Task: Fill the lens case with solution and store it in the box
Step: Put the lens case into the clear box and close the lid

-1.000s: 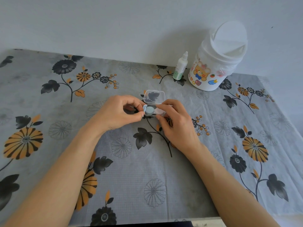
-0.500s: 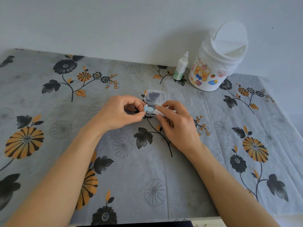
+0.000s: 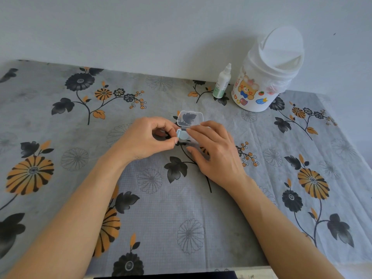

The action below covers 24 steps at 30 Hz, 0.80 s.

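A small clear plastic box (image 3: 190, 118) lies open at the table's middle, its lid tipped up toward the wall. The light blue lens case (image 3: 182, 135) sits at the box's near edge. My left hand (image 3: 145, 138) pinches the case's left end between thumb and forefinger. My right hand (image 3: 213, 150) rests over the box's base, forefinger touching the case's top; most of the base is hidden under it. The solution bottle (image 3: 222, 82), white with a green label, stands capped near the wall, apart from both hands.
A white swing-lid bin (image 3: 265, 75) with cartoon stickers stands at the back right beside the bottle. A grey floral tablecloth (image 3: 161, 208) covers the table. The table's front edge runs along the bottom.
The lens case has tilted and shifted slightly between my fingers at the box. Both hands stay in almost the same place.
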{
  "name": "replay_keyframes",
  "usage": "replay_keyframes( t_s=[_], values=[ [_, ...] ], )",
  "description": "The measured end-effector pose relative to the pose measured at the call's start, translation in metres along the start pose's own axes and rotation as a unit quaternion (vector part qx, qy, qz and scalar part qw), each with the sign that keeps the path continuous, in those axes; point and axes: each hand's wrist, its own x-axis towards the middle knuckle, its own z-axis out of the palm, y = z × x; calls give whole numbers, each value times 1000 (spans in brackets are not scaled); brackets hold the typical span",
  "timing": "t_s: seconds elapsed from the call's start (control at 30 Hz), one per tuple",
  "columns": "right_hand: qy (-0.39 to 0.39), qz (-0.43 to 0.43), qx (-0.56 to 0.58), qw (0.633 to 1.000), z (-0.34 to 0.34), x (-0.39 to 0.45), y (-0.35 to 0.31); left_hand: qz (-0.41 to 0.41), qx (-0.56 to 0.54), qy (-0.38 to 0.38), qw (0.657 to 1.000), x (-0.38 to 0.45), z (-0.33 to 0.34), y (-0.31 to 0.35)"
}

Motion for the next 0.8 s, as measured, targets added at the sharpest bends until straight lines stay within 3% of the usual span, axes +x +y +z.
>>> replay_keyframes(
  t_s=[0.13, 0.4, 0.6, 0.8],
  values=[
    [5, -5, 14, 1000, 3, -1, 2, 5, 2, 1, 1000, 0, 0, 1],
    [109, 21, 121, 986, -6, 3, -8, 38, -7, 64, 997, -3, -6, 9],
    [21, 202, 305, 930, -29, 10, -26, 32, -50, 36, 998, -8, 2, 15],
    [9, 247, 342, 906, -31, 16, -41, 40, -40, 25, 998, -11, 7, 20]
  ],
)
